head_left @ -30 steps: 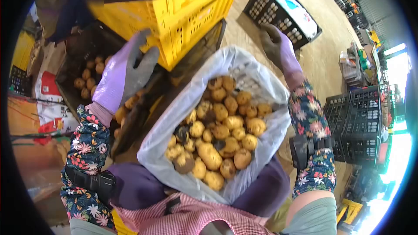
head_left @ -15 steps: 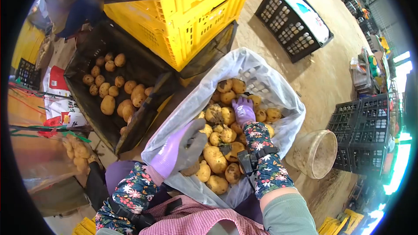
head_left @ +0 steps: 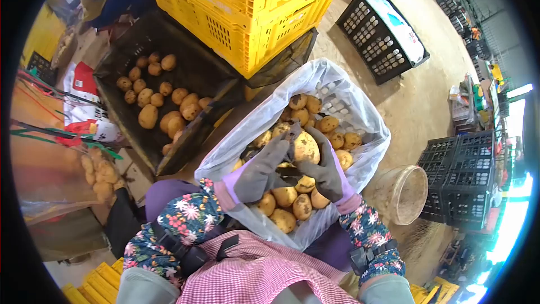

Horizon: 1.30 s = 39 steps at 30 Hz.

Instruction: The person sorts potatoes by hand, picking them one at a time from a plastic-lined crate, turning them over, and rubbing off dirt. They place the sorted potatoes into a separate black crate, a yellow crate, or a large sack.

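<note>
A crate lined with a white plastic bag (head_left: 368,160) stands in front of me, with several potatoes (head_left: 283,220) inside. Above them, my right hand (head_left: 326,171), in a purple and grey glove, grips a large pale potato (head_left: 306,147) from its right side. My left hand (head_left: 260,173), gloved alike, is at the left of that potato, its fingers closed round something dark I cannot make out, close against the potato.
A dark-lined crate (head_left: 216,101) with several potatoes is at the left. Yellow crates (head_left: 247,28) are stacked behind. Black crates (head_left: 378,42) (head_left: 458,183) and a dirty white bucket (head_left: 408,194) are at the right.
My right hand has come back from the far potatoes and now holds one up. My left hand has moved right, beside it. The view has shifted slightly.
</note>
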Motion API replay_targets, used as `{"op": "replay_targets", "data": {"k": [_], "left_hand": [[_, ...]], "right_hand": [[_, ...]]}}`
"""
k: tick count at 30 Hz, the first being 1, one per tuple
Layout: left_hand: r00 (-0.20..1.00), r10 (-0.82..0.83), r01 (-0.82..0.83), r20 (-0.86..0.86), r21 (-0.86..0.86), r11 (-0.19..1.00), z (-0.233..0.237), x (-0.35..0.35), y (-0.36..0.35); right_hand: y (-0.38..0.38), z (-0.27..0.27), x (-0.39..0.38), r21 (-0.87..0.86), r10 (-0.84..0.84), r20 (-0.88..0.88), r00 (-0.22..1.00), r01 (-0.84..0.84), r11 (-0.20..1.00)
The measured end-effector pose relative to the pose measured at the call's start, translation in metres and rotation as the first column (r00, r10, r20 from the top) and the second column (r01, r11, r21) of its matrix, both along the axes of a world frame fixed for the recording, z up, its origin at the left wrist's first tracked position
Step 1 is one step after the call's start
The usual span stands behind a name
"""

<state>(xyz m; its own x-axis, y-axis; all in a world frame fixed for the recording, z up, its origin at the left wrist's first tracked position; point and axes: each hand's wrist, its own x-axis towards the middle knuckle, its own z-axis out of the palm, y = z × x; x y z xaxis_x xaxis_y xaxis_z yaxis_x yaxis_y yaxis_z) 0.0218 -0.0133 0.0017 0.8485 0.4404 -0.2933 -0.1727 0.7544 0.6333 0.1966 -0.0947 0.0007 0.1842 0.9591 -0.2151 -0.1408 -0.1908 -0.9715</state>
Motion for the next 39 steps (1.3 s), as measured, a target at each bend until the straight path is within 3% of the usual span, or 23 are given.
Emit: {"op": "replay_targets", "data": {"k": [2, 3, 5, 7, 13, 15, 16, 17, 19, 20, 21, 23, 24, 25, 26, 27, 29, 30, 31, 33, 34, 36, 39], "left_hand": [[0.952, 0.117, 0.02, -0.282, 0.439, 0.898, -0.003, 0.004, -0.007], [0.878, 0.301, 0.047, -0.373, 0.692, 0.72, -0.009, 0.007, -0.01], [0.865, 0.307, -0.056, -0.397, 0.532, 0.845, -0.01, 0.009, -0.012], [0.835, 0.345, -0.097, -0.429, 0.501, 0.86, -0.01, 0.005, -0.013], [0.796, 0.281, -0.187, -0.536, 0.224, 0.957, -0.015, 0.013, -0.014], [0.79, 0.296, -0.006, -0.536, 0.477, 0.879, -0.07, 0.002, -0.013], [0.701, 0.158, 0.277, -0.695, 0.469, 0.839, -0.052, -0.009, -0.008], [0.701, 0.152, 0.29, -0.697, 0.473, 0.832, -0.055, -0.015, -0.011], [0.643, 0.27, 0.612, -0.717, 0.692, 0.382, -0.063, -0.027, -0.027], [0.481, 0.181, 0.744, -0.858, 0.509, 0.433, -0.018, -0.013, -0.026], [0.482, 0.183, 0.749, -0.857, 0.512, 0.421, -0.023, -0.013, -0.021], [0.809, 0.351, 0.376, -0.471, 0.874, 0.307, -0.024, -0.009, -0.011], [0.809, 0.351, 0.377, -0.472, 0.874, 0.307, -0.024, -0.006, -0.012], [0.862, 0.345, 0.226, -0.372, 0.891, 0.394, 0.003, 0.007, -0.015], [0.896, 0.357, 0.068, -0.263, 0.878, 0.474, 0.017, 0.016, -0.019], [0.89, 0.37, 0.066, -0.266, 0.879, 0.472, 0.017, 0.022, -0.025], [0.952, 0.239, -0.055, -0.192, 0.66, 0.749, 0.018, 0.028, -0.032], [0.952, 0.237, -0.051, -0.194, 0.663, 0.746, 0.018, 0.027, -0.03], [0.94, 0.258, -0.018, -0.223, 0.723, 0.691, 0.016, 0.025, -0.027], [0.912, 0.295, 0.068, -0.286, 0.813, 0.579, 0.01, 0.016, -0.025], [0.898, 0.352, 0.138, -0.262, 0.93, 0.34, 0.007, 0.014, -0.024], [0.898, 0.303, 0.199, -0.319, 0.908, 0.368, 0.008, 0.008, -0.032], [0.901, 0.225, 0.256, -0.371, 0.873, 0.414, -0.006, 0.003, -0.039]], "right_hand": [[-0.008, 0.012, -0.019, 0.064, -0.04, 0.334, 0.942, 0.02, 0.998], [-0.01, 0.021, -0.032, 0.12, -0.074, 0.423, 0.903, 0.025, 0.992], [-0.018, 0.022, -0.047, 0.126, -0.083, 0.378, 0.922, 0.038, 0.991], [-0.022, 0.009, -0.051, -0.011, -0.135, -0.029, 0.99, 0.135, 0.991], [-0.025, -0.001, -0.033, 0.07, -0.154, -0.295, 0.943, 0.182, 0.981], [-0.025, 0.001, -0.034, 0.108, -0.197, -0.421, 0.885, 0.264, 0.959], [-0.025, 0.001, -0.032, 0.134, -0.182, -0.53, 0.828, 0.294, 0.946], [-0.024, 0.007, -0.029, 0.137, -0.191, -0.534, 0.823, 0.308, 0.942], [-0.024, 0.021, -0.023, 0.189, -0.19, -0.598, 0.779, 0.367, 0.911], [-0.026, 0.015, -0.018, 0.218, -0.133, -0.647, 0.751, 0.35, 0.911], [-0.026, 0.011, -0.018, 0.225, -0.136, -0.649, 0.749, 0.359, 0.906], [-0.027, 0.008, -0.017, 0.379, -0.094, -0.287, 0.953, 0.203, 0.903], [-0.026, 0.009, -0.014, 0.101, -0.083, -0.874, 0.478, 0.346, 0.933], [-0.028, 0.009, -0.017, 0.097, -0.083, -0.876, 0.475, 0.343, 0.934], [-0.029, 0.009, -0.021, 0.323, -0.178, -0.339, 0.924, 0.292, 0.9], [-0.028, 0.009, -0.025, 0.467, -0.285, 0.354, 0.891, 0.096, 0.879], [-0.021, 0.02, -0.025, 0.379, -0.253, 0.263, 0.931, 0.142, 0.915], [-0.018, 0.027, -0.022, 0.277, -0.24, 0.176, 0.955, 0.186, 0.943], [-0.017, 0.03, -0.019, 0.166, -0.241, 0.088, 0.966, 0.225, 0.96], [-0.022, 0.04, -0.018, 0.17, -0.333, 0.302, 0.893, 0.293, 0.941], [-0.023, 0.037, -0.019, 0.305, -0.373, 0.439, 0.818, 0.255, 0.918], [-0.02, 0.027, -0.018, 0.342, -0.267, 0.682, 0.681, 0.026, 0.939], [-0.024, 0.015, -0.017, 0.308, -0.226, 0.723, 0.653, -0.011, 0.951]]}}
